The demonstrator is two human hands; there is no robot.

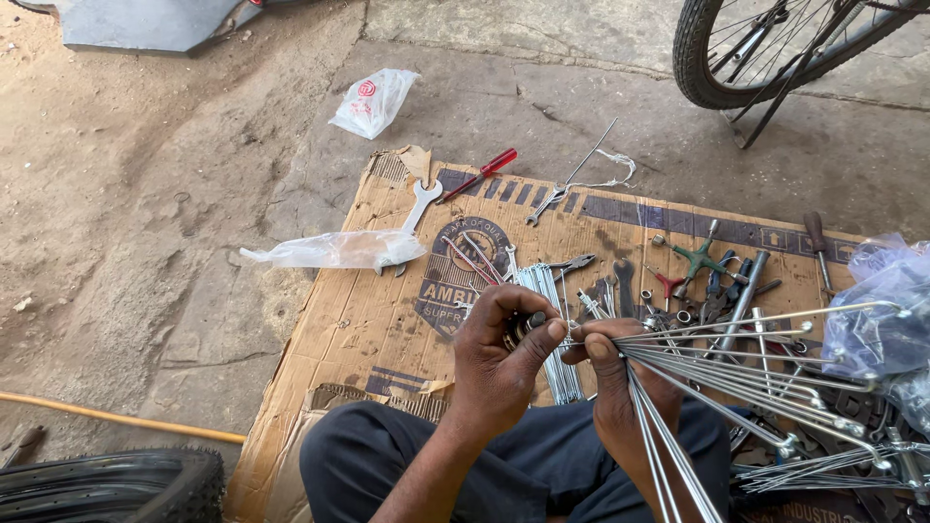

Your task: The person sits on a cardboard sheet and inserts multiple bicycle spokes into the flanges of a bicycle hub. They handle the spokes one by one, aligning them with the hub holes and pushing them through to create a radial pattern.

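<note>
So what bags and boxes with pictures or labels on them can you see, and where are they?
Flattened cardboard box: brown sheet on the ground under the tools, with a dark round printed emblem.
White plastic bag: crumpled on the concrete beyond the cardboard, with a small red round mark.
Clear plastic bag: long, lying across the cardboard's left edge, unprinted.
Bluish plastic bag: bunched at the right edge.

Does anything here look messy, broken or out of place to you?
Mostly ordinary clutter. The flattened cardboard is torn and curled at its top edge and near corner. Two plastic bags lie loose: one on the bare ground, one over the wrench. Tools are strewn loosely, not spilled.
</note>
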